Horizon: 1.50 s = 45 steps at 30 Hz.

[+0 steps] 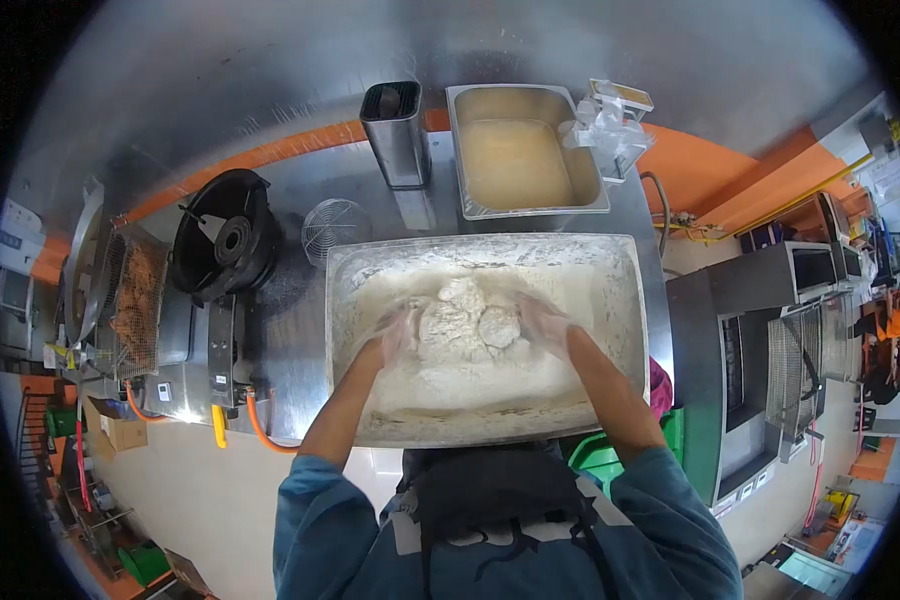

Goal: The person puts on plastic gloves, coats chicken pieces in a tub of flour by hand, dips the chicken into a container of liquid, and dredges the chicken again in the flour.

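Observation:
A large rectangular tub of white flour stands right in front of me. In its middle lies a heap of lumpy, flour-coated pieces, whose kind the coating hides. My left hand is at the heap's left side and my right hand at its right side. Both look covered by thin, see-through gloves dusted with flour. Motion smears the fingers of both hands, so whether they grip any piece does not show.
Behind the tub stand a metal pan of pale liquid and a steel knife holder. A wire skimmer and black burner are left, beyond them a wire basket of browned food. Fryer baskets hang right.

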Motion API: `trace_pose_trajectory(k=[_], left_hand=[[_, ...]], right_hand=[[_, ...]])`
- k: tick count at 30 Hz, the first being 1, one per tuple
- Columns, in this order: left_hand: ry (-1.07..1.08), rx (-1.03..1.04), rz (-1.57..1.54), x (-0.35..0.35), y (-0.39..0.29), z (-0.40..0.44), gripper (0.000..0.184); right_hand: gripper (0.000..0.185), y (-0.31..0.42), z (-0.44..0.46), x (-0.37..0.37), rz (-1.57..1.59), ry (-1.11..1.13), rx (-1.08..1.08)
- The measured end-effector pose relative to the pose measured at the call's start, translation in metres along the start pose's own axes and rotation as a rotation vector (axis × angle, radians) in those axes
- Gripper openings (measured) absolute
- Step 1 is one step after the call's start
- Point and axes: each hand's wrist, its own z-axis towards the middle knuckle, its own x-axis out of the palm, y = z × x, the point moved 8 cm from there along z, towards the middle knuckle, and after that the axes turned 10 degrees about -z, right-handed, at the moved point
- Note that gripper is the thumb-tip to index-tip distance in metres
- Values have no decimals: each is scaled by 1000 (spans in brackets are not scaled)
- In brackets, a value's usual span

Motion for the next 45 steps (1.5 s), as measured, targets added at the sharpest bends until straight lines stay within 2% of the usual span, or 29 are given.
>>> trace_pose_trajectory(k=[2, 4, 6, 7, 8, 10, 13, 15, 16, 18, 20, 22, 23, 24, 25, 28, 31, 32, 33, 35, 37, 38, 41, 44, 45], left_hand=[[-159, 26, 126, -49, 43, 37, 50], [-339, -48, 131, -50, 41, 39, 51], [-536, -224, 10, -21, 41, 36, 51], [-398, -249, -105, -13, 48, 45, 51], [-263, -283, -220, -10, 66, 51, 51], [-170, -248, -232, -7, 57, 46, 49], [-302, -65, 65, -22, 15, 12, 44], [-396, 58, 258, -33, -8, -11, 42], [-491, 210, 608, -51, -14, -9, 42], [-645, 536, 1320, -69, -12, 12, 42], [-666, 426, 1055, -71, -8, 31, 41], [-580, 444, 847, -56, 3, 54, 43], [-492, 512, 769, -43, 10, 64, 45], [-406, 578, 691, -31, 13, 70, 47], [-387, 455, 745, -16, 11, 68, 48], [-309, 120, 859, 14, 6, 52, 49], [-165, 8, 721, 12, 12, 35, 48], [-107, -13, 608, 12, 16, 25, 48], [-47, -41, 483, 13, 23, 13, 48], [40, -67, 239, 25, 33, -11, 47], [121, -39, 13, 43, 33, -33, 47], [159, 0, -75, 53, 26, -41, 47], [264, 199, -257, 76, -18, -61, 48], [342, 394, -427, 98, -59, -77, 49], [354, 440, -503, 105, -69, -81, 49]], right_hand=[[53, -23, 9, -8, -396, -101, -239], [53, -7, 2, -8, -808, -359, -614], [46, -5, 20, 6, -267, -305, -201], [44, -2, 19, 14, 4, -272, 0], [44, 4, 10, 22, 146, -176, -5], [43, 14, 1, 32, 423, 21, -24], [42, -22, -2, -1, -779, -120, -266], [40, -40, -23, -38, -1068, -554, -320], [40, -50, -26, -58, -1033, -700, -242], [39, -65, -22, -81, -634, -796, -46], [39, -66, -14, -76, -295, -784, 35], [39, -47, 1, -53, -170, -720, -40], [39, -29, 11, -36, -189, -671, -155], [40, -9, 22, -22, -285, -639, -415], [42, 21, 22, -4, -365, -594, -678], [47, 18, 30, 34, 570, -255, 147], [48, -5, 56, 26, 25, -190, -283], [49, -10, 45, 28, 150, -48, -341], [49, 2, 20, 31, 120, 13, -329], [50, 55, -51, 40, 29, 88, -162], [50, 83, -92, 47, -243, 123, -170], [50, 55, -83, 56, -949, 57, -429], [46, 29, -61, 39, -323, -106, -417], [39, 85, -99, 28, -283, -190, -253], [37, 85, -99, 26, -284, -234, -256]])
